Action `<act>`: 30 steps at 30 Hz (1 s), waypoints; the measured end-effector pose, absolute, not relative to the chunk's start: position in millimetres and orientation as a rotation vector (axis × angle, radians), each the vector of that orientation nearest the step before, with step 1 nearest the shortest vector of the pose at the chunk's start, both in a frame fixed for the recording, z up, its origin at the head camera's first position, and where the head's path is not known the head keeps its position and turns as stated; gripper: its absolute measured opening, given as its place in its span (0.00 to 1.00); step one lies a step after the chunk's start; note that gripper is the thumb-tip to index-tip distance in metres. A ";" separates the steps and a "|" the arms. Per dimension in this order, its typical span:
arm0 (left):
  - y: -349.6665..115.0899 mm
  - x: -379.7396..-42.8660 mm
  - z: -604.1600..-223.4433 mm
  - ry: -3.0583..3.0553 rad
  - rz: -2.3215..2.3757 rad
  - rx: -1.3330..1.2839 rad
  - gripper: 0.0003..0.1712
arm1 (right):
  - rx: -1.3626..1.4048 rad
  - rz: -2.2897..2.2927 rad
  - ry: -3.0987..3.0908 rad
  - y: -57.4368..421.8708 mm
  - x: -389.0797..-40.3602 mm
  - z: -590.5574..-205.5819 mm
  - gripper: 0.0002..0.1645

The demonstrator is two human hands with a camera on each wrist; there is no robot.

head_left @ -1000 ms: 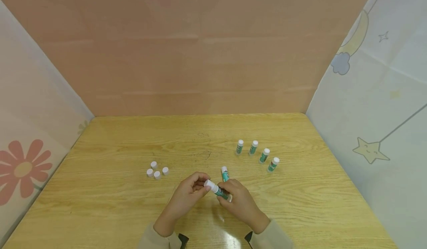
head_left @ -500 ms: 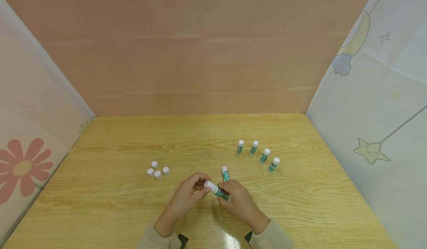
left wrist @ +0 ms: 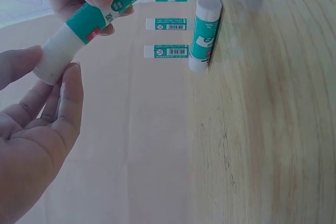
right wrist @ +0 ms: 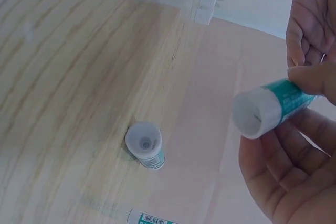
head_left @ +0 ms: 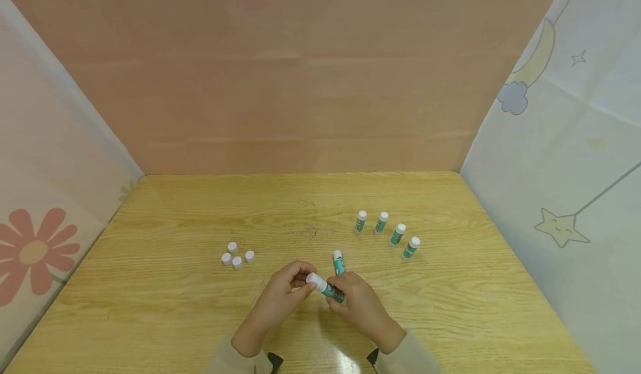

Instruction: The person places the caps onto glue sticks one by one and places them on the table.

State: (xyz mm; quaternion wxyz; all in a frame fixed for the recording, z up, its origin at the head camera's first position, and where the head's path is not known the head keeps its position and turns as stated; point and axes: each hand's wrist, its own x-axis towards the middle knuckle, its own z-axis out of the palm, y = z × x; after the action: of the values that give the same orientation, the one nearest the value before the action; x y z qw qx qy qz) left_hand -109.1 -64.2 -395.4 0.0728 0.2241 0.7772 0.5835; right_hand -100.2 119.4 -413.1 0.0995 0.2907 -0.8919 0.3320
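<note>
A glue stick (head_left: 333, 292) with a green label is held tilted between the two hands, low in the middle of the head view. My right hand (head_left: 361, 303) grips its green body. At its other end, the left hand (head_left: 280, 291) pinches the white cap (left wrist: 58, 56) between thumb and fingers. The right wrist view shows the white base (right wrist: 257, 113) sticking out past the right fingers. Just beyond the right hand, another glue stick (head_left: 338, 261) lies on the table, its near end hidden by that hand.
Several glue sticks (head_left: 398, 235) stand in a curved row at the back right of the wooden table (head_left: 150, 318). To the left sits a small cluster of loose white caps (head_left: 237, 262). Cloth panels wall in the back and both sides.
</note>
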 end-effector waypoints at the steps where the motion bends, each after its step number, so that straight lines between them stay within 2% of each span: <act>1: -64.3 -109.2 -395.6 2.336 1.751 0.676 0.13 | 0.861 0.983 -2.637 119.3 -100.1 -413.2 0.09; 30: -63.6 -109.7 -400.4 2.264 1.723 0.601 0.13 | 0.885 0.997 -2.642 117.8 -99.0 -412.9 0.10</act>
State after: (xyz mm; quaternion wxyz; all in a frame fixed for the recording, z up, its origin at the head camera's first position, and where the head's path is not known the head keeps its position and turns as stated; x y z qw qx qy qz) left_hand -109.7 -63.6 -400.4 0.1166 0.2052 0.7734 0.5884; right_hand -99.0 117.8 -412.9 0.0910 0.2977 -0.8891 0.3355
